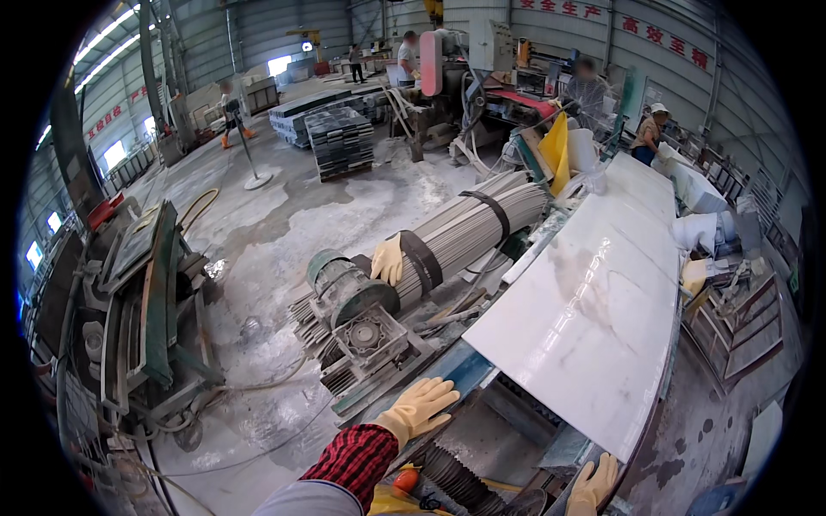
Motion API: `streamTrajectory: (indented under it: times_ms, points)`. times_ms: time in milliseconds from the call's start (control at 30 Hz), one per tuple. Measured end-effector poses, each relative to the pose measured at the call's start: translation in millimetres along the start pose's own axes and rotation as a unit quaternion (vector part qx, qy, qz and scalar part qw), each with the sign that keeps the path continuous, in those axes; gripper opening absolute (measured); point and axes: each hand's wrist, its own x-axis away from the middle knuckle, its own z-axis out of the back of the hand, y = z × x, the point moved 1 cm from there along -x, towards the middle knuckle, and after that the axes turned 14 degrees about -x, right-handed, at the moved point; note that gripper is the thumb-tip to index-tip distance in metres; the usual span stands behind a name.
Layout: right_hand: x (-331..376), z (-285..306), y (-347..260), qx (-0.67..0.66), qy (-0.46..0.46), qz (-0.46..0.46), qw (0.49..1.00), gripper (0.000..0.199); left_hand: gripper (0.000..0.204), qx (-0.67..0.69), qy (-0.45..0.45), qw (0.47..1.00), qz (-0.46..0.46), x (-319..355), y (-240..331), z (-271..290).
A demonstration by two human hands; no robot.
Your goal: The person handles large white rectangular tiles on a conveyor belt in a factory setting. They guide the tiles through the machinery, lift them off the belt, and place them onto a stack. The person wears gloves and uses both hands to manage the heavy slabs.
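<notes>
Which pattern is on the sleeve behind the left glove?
The sleeve has a red and black check; the head view shows it best.

We see large red characters (665, 41) on the grey far wall (568, 41), well beyond our right hand (592, 488) | smaller red characters (103, 123) on the side wall (131, 131), far left of our left hand (416, 409)

A pale cream-yellow, rubbery-looking glove (417, 408) with separate fingers covers the left hand (411, 414), its surface softly creased. Just behind that hand, a red-and-black checked fabric sleeve (354, 463) wraps the forearm, followed farther back by a plain light-grey garment (310, 499) with a darker curved edge. A matching pale cream-yellow glove (595, 480) clothes the right hand (591, 488).
</notes>
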Motion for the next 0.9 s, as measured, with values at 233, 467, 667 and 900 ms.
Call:
streamTrajectory:
  times_ms: [233,467,667,900]
  points:
    - [7,-25,50,-0.053,0.083,0.027,0.995,0.036,0.054,0.038,-0.010,0.999,-0.010,-16,7,10]
    - [-13,-6,19,-0.071,0.101,0.035,0.992,0.024,0.054,0.014,-0.077,0.997,0.003,-18,10,21]
    - [-7,-8,19,-0.057,0.109,0.015,0.992,0.028,0.053,-0.001,-0.082,0.997,-0.016,-24,11,24]
    - [-5,-7,20,-0.051,0.123,0.027,0.991,0.029,0.055,-0.013,-0.073,0.997,-0.012,-20,12,20]
